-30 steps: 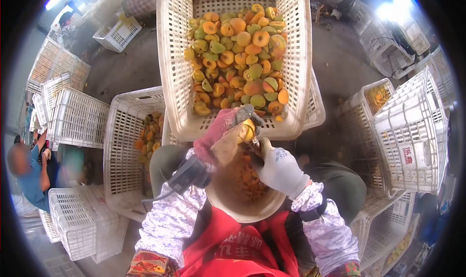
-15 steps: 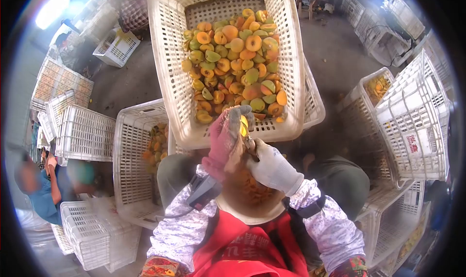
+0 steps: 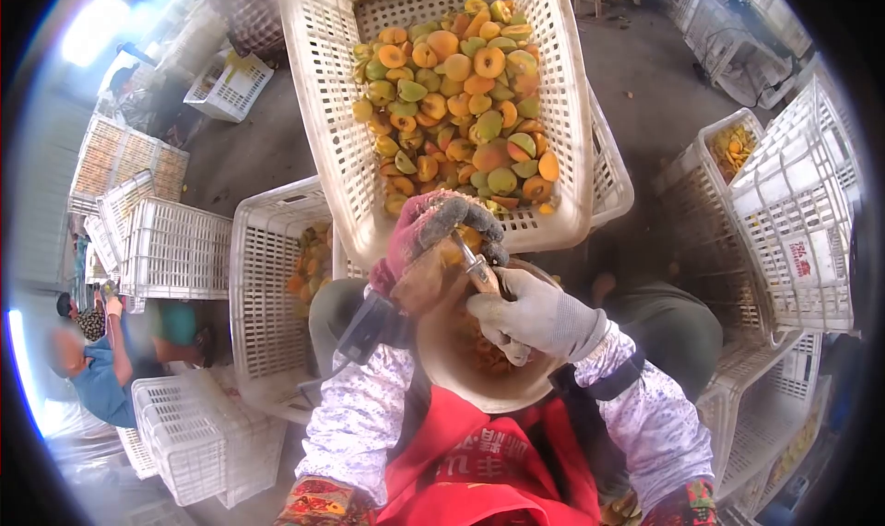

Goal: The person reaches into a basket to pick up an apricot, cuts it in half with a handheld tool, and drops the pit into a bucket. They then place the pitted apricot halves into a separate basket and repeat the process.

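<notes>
My left hand (image 3: 433, 236), in a pink glove with dirty grey fingertips, is curled around a yellow-orange peach piece (image 3: 452, 252), mostly hidden by the fingers. In a pale grey glove, my right hand (image 3: 544, 316) grips a small tool (image 3: 477, 270) with a wooden handle and a thin metal shaft. The shaft reaches up to the fruit in my left hand; its tip is hidden. Under both hands sits a whitish tub (image 3: 502, 401) with orange-brown scraps (image 3: 472, 353) inside. Just beyond my hands, a white crate (image 3: 318, 93) holds many halved peaches (image 3: 452, 111).
Left of my knee stands another white crate (image 3: 253, 295) with fruit in it. Stacked crates (image 3: 175, 249) are further left, near a person in blue (image 3: 106, 378). On the right, tilted crates (image 3: 797, 240) rise beside a crate of orange pieces (image 3: 733, 148).
My left fingers have closed further over the fruit, which shows less now. My right hand has turned and dropped slightly, baring more of the tool's shaft. The whole view has shifted a little.
</notes>
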Motion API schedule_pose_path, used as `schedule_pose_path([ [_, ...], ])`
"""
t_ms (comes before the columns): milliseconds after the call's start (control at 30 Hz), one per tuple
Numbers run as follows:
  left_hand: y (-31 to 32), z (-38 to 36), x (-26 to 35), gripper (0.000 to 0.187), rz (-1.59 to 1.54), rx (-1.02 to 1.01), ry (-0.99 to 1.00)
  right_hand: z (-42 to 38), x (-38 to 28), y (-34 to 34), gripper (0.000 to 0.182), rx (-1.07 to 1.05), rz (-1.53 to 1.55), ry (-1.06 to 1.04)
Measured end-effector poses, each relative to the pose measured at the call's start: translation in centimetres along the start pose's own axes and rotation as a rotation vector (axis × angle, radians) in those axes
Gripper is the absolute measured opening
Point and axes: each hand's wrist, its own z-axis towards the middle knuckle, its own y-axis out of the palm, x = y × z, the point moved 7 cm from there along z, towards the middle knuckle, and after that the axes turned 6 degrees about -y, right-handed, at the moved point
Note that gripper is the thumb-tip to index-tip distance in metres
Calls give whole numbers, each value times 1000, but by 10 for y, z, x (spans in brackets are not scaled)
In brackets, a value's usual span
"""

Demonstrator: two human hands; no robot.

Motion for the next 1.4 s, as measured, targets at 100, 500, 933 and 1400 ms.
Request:
schedule_pose_path([
  [100,1,1,-4,39,-36,-9,-18,1,8,-2,20,21,-19,27],
  [500,-7,-1,-15,54,0,279,-126,5,5,-34,29,420,-790,-317],
  [933,-16,-2,-34,49,44,262,-288,-4,4,-8,27,435,-1108,-550],
  [1400,-101,-97,68,30,-121,469,451,-23,29,-18,25,300,-1585,-215],
])
